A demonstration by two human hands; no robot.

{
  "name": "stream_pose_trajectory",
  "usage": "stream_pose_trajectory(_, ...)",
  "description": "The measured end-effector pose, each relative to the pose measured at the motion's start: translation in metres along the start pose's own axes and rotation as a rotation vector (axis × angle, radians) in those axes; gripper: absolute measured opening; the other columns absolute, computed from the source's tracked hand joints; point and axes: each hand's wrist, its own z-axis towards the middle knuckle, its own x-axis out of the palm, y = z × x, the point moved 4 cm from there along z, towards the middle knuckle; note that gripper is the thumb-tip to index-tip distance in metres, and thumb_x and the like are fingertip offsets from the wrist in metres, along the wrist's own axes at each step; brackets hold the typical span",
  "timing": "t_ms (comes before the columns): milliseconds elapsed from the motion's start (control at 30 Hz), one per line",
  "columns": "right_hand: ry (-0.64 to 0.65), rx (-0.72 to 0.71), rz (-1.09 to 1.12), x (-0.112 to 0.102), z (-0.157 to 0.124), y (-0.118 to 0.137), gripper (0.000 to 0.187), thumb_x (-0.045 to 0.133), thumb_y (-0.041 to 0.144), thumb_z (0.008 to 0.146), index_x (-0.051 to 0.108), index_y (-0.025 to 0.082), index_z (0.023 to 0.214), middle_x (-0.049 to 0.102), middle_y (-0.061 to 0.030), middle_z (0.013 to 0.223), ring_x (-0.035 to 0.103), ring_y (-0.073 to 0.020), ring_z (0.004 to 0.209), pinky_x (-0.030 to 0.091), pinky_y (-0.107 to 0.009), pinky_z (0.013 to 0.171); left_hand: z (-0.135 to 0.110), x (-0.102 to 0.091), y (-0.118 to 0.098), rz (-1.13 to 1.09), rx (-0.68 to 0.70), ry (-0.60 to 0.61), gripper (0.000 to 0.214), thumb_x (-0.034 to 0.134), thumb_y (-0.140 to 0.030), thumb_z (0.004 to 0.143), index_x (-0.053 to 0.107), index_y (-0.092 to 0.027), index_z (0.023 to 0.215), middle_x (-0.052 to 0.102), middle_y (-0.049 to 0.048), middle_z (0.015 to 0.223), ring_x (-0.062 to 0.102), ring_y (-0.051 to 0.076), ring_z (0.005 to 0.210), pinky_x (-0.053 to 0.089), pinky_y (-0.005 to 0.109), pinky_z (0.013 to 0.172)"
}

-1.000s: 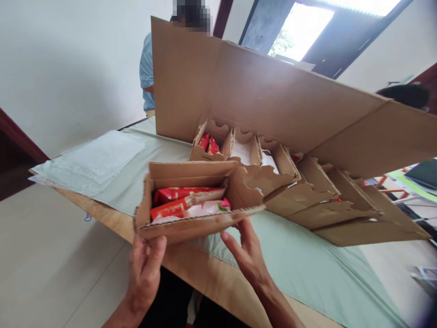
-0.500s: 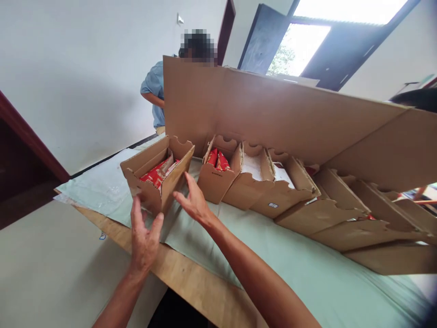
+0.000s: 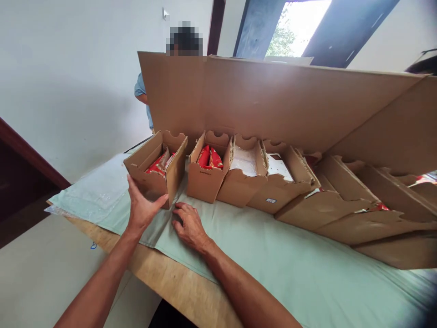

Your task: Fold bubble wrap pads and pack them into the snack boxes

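Note:
A narrow open-topped cardboard box (image 3: pixel 176 175) with red packets (image 3: pixel 157 165) inside stands at the left end of a row. My left hand (image 3: pixel 141 209) spans its near end, fingers at the left corner and thumb at the right corner. Just right of that box, my right hand (image 3: pixel 191 225) rests on the green cloth (image 3: pixel 246 241), fingers loosely bent and nothing visible in them. Across a small gap is a second cardboard box (image 3: pixel 204 182), which holds two red packets (image 3: pixel 210 157).
Several more cardboard boxes (image 3: pixel 293 196) extend to the right, some leaning. Behind them rises a tall cardboard panel (image 3: pixel 259 100). A person (image 3: pixel 141 91) is partly hidden behind it. Clear plastic (image 3: pixel 99 191) lies on the left. The wooden table edge (image 3: pixel 164 269) runs along the front.
My left hand has come up against the box's near end. The right hand has left the box's side and come down on the cloth. The box sits straighter beside the row.

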Motion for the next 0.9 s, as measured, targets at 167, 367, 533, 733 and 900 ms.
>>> stream_pose_trajectory(167,-0.011,0.004,-0.004,-0.001,-0.002,0.003,0.03,0.069,0.011,0.085,0.074,0.015,0.115,0.067,-0.0153,0.137,0.058,-0.03,0.129,0.044,-0.048,0.109,0.024,0.04,-0.008,0.065,0.004,0.036,0.139,0.089,-0.04,0.06,0.003,-0.006,0.163,0.007,0.0286,0.171,0.004,0.039,0.161,0.011,0.054,0.131)
stream_pose_trajectory(367,-0.003,0.005,-0.006,-0.002,-0.001,0.004,0.031,0.072,0.013,0.085,0.074,0.014,0.115,0.067,-0.015,0.136,0.058,-0.0298,0.129,0.043,-0.046,0.109,0.031,0.056,-0.009,0.1,0.003,0.068,0.138,0.086,-0.044,0.063,0.0,-0.001,0.162,0.007,0.0312,0.171,0.006,0.041,0.161,0.011,0.055,0.13)
stream_pose_trajectory(533,0.009,0.012,-0.016,-0.001,0.0,0.004,0.03,0.069,0.014,0.086,0.074,0.017,0.115,0.067,-0.0132,0.137,0.058,-0.0296,0.128,0.043,-0.047,0.108,0.029,0.063,-0.012,0.122,0.016,0.052,0.139,0.088,-0.043,0.063,0.0,-0.005,0.163,0.009,0.0298,0.171,0.006,0.04,0.161,0.013,0.056,0.13)
stream_pose_trajectory(733,0.009,0.013,-0.049,-0.001,0.0,0.005,0.029,0.069,0.013,0.086,0.075,0.014,0.114,0.067,-0.0155,0.137,0.058,-0.0296,0.128,0.043,-0.047,0.108,0.023,0.058,-0.006,0.189,0.044,0.053,0.132,0.084,-0.045,0.07,-0.003,-0.01,0.164,0.017,0.0285,0.169,0.016,0.041,0.159,0.023,0.057,0.128)
stream_pose_trajectory(900,0.004,0.005,-0.077,-0.001,0.001,0.004,0.029,0.069,0.014,0.087,0.075,0.016,0.114,0.068,-0.0137,0.137,0.059,-0.0286,0.128,0.045,-0.045,0.107,-0.015,0.032,0.016,0.484,0.119,0.256,0.102,0.062,-0.05,0.09,0.008,-0.003,0.162,0.036,0.0333,0.16,0.038,0.043,0.15,0.036,0.062,0.118)
